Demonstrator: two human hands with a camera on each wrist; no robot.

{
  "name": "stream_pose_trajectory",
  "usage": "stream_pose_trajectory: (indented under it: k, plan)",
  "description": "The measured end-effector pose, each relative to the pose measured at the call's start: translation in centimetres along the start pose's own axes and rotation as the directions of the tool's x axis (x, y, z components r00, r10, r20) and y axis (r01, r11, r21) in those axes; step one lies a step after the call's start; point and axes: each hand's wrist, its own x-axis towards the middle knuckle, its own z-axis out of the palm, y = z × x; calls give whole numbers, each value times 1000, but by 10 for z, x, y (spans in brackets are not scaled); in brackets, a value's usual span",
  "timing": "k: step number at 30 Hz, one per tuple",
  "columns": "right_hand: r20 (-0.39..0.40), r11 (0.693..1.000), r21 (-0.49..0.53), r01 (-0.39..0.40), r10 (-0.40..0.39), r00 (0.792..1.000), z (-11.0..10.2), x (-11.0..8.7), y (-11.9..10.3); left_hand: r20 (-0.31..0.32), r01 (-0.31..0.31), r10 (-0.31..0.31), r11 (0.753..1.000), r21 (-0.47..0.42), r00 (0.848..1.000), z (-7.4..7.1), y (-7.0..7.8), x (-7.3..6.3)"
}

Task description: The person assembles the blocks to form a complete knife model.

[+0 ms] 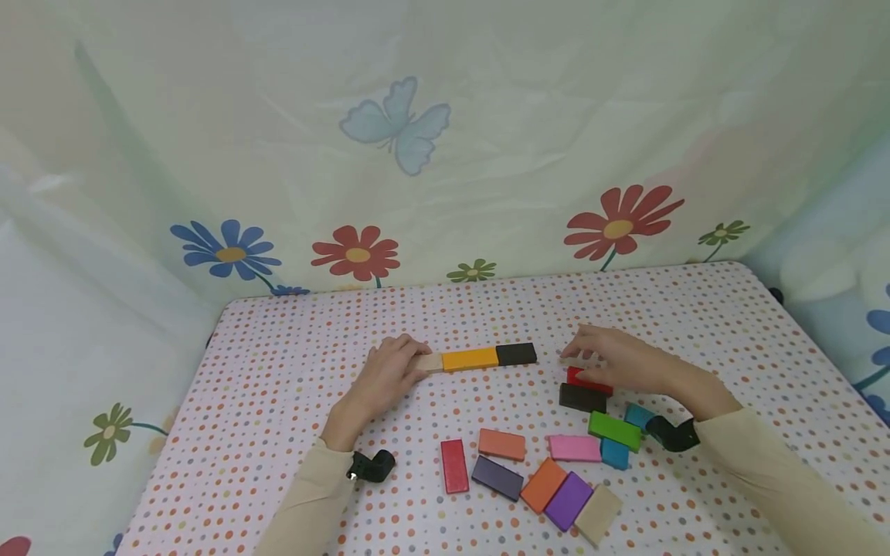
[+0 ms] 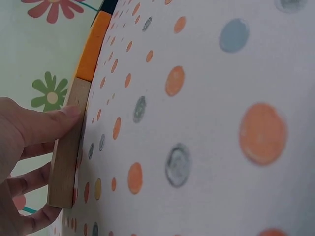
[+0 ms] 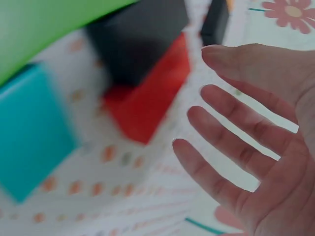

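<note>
A row of end-to-end blocks lies across the table: a plain wood block [image 1: 433,362], a yellow-orange block [image 1: 470,359] and a black block [image 1: 517,354]. My left hand [image 1: 385,377] pinches the plain block at the row's left end. In the left wrist view its thumb lies on the face of this block [image 2: 67,157], the other fingers behind it. To the right, my right hand [image 1: 619,359] hovers by a red block [image 1: 575,374] that touches a second black block [image 1: 582,398]. Its fingers are spread and hold nothing in the right wrist view.
Several loose blocks lie nearer the front, among them a green block [image 1: 615,431] on blue ones, a pink block [image 1: 574,448], a purple block [image 1: 568,500] and another red block [image 1: 455,466]. A flowered curtain [image 1: 487,154] hangs behind the dotted table [image 1: 292,371].
</note>
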Motion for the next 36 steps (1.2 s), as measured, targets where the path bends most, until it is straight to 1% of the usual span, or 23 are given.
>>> stream_pose_trajectory:
  k: [2,8,13,19,23,26,29,33,36]
  plan:
    - [5,1000,3,0,0,1000,5,-5,6,1,-2,2,1000,-6,1000,-1,0,-1]
    - [-27,1000,-25,-17,16,1000,15,-13,16,14,-19,19,1000,-4,1000,-3,1,0]
    - [-25,999,-17,-28,27,999,14,-14,15,27,-27,26,1000,6,999,-4,1,0]
    - [-8,999,-44,8,-8,1000,10,-12,13,35,-70,69,997,16,997,-7,1,1]
    - [3,996,-79,29,-29,1000,8,-8,14,43,-69,68,997,20,997,-7,-1,1]
    - [9,995,-103,19,-18,1000,8,-7,14,42,-63,62,998,20,997,-7,-2,1]
    - [9,994,-111,-9,10,1000,9,-7,15,33,-64,63,998,15,997,-7,-1,1]
    - [-7,992,-115,-44,43,999,12,-9,16,36,-65,64,998,11,997,-7,-1,1]
    - [-26,992,-113,-52,50,998,13,-10,17,36,-66,66,998,12,997,-6,0,1]
